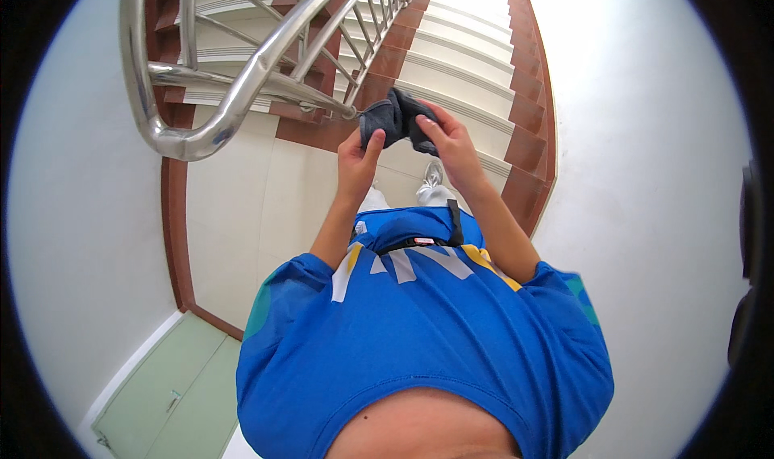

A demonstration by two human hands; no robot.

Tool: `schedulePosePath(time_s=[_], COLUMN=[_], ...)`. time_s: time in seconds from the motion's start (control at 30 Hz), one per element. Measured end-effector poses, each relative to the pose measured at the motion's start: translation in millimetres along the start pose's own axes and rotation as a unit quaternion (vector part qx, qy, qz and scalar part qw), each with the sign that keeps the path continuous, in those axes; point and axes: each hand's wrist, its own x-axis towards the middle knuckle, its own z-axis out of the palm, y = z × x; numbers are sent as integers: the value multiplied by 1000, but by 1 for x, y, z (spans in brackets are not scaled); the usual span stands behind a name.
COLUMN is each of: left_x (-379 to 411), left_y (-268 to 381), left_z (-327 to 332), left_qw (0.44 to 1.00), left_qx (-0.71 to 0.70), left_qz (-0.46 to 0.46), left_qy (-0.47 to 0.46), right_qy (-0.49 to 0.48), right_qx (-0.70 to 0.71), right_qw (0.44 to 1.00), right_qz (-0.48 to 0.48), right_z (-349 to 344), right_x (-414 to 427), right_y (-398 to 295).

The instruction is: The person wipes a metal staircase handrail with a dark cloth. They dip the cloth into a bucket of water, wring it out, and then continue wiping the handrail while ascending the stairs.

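A dark grey cloth [382, 122], bunched and folded over itself, is held up in front of me at about waist height. My left hand [361, 157] grips its left end, thumb on top and the fingers mostly hidden beneath. At the right end, my right hand [446, 135] pinches the cloth between thumb and fingers. Between the two hands the fabric rises into a fold. Whether it is a glove, a sock or a plain rag cannot be told.
A stainless steel stair railing [242, 96] curves close by on my left. Pale stair treads [456, 87] with brown borders begin just ahead of my shoes [432, 173]. A white wall [641, 175] stands to the right, and light green doors [175, 380] are at lower left.
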Motion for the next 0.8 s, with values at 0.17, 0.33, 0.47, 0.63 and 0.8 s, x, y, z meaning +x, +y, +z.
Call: schedulePosePath(time_s=[0.17,0.33,0.47,0.63,0.8], left_x=[7,3,5,-4,-10], left_y=[13,21,21,24,38], left_z=[46,76,70,57,46], left_qw=[970,989,980,987,979], left_qx=[202,54,161,101,64], left_qz=[137,134,102,63,16], left_qy=[-3,-30,-52,-105,-191], right_qy=[-96,-164,-186,-130,-297], right_qx=[-91,-148,-311,-617,-579], right_qw=[990,973,918,708,749], right_qz=[-54,-75,-161,-317,-125], right_z=[-22,-36,-45,-52,-49], right_x=[-16,-22,-21,-21,13], right_y=[-18,-52,-64,-107,-111])
